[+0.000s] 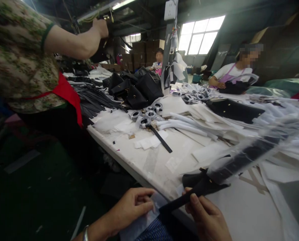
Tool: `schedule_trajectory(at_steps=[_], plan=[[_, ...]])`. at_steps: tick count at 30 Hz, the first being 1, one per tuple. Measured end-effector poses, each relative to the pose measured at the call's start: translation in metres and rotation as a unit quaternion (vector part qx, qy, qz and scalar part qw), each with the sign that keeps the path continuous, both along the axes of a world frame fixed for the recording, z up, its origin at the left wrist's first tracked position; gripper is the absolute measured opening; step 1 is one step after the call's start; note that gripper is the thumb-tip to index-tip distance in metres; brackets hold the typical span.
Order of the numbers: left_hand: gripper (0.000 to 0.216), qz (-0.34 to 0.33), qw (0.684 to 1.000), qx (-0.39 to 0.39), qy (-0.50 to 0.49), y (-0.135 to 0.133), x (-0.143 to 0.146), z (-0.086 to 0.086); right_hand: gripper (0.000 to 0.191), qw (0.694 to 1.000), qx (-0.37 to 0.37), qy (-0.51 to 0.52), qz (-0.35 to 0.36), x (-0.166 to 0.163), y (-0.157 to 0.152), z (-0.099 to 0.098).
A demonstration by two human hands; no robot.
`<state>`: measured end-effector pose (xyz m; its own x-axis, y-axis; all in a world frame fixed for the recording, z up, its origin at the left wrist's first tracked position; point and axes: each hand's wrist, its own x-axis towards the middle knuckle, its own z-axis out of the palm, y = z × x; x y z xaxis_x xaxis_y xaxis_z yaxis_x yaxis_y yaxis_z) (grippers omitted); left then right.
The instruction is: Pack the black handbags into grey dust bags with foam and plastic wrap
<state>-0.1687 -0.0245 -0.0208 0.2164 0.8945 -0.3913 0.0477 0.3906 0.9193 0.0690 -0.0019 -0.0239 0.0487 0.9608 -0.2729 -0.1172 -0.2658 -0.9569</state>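
My left hand (129, 209) is at the table's near edge, fingers pinched on a piece of clear plastic wrap (153, 204). My right hand (207, 217) grips the near end of a black strap (189, 197). The strap runs up and to the right into a long clear plastic sleeve (255, 150), which is blurred. Both hands are close together, just off the front edge of the white table (149, 160).
A person in a floral top and red apron (66, 93) stands at the left, arm raised. Black bags (139, 87), black straps (94, 97), coiled wrapped straps (149, 113) and white wrapping sheets (194, 124) cover the table. Two other people work at the far side.
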Motion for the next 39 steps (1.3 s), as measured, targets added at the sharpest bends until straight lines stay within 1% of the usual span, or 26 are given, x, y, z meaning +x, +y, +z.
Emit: schedule_trajectory(at_steps=[3, 6, 13, 18, 21, 27, 34, 39], plan=[[0.029, -0.002, 1.0, 0.007, 0.026, -0.0029, 0.0008, -0.0038, 0.048, 0.999, 0.01, -0.045, 0.003, 0.002, 0.0018, -0.0006], [0.034, 0.02, 0.999, -0.011, 0.025, -0.0041, 0.0017, -0.0079, 0.049, 0.997, 0.02, -0.076, -0.001, 0.0039, 0.0026, -0.0021], [0.029, 0.053, 0.998, -0.032, -0.024, -0.0068, -0.0002, -0.0084, 0.044, 0.996, 0.031, -0.08, -0.027, 0.0028, 0.0009, -0.0086], [0.028, 0.069, 0.995, -0.046, -0.047, -0.01, 0.0014, -0.0071, 0.044, 0.994, 0.035, -0.093, -0.036, 0.0017, -0.0008, -0.0071], [0.03, 0.068, 0.995, -0.052, -0.047, -0.0106, 0.0032, -0.0071, 0.044, 0.994, 0.037, -0.097, -0.038, 0.0007, -0.0014, -0.0053], [0.028, 0.061, 0.996, -0.039, -0.046, -0.0086, 0.0051, -0.0053, 0.043, 0.994, 0.042, -0.098, -0.037, -0.0013, -0.0014, -0.0029], [0.027, 0.078, 0.996, -0.041, -0.026, -0.0084, 0.0062, -0.0036, 0.041, 0.991, 0.051, -0.114, -0.042, -0.0026, -0.0021, 0.0007], [0.026, 0.077, 0.997, -0.023, -0.013, -0.0084, 0.0059, -0.0005, 0.039, 0.991, 0.053, -0.109, -0.048, -0.0035, -0.0031, -0.0003]])
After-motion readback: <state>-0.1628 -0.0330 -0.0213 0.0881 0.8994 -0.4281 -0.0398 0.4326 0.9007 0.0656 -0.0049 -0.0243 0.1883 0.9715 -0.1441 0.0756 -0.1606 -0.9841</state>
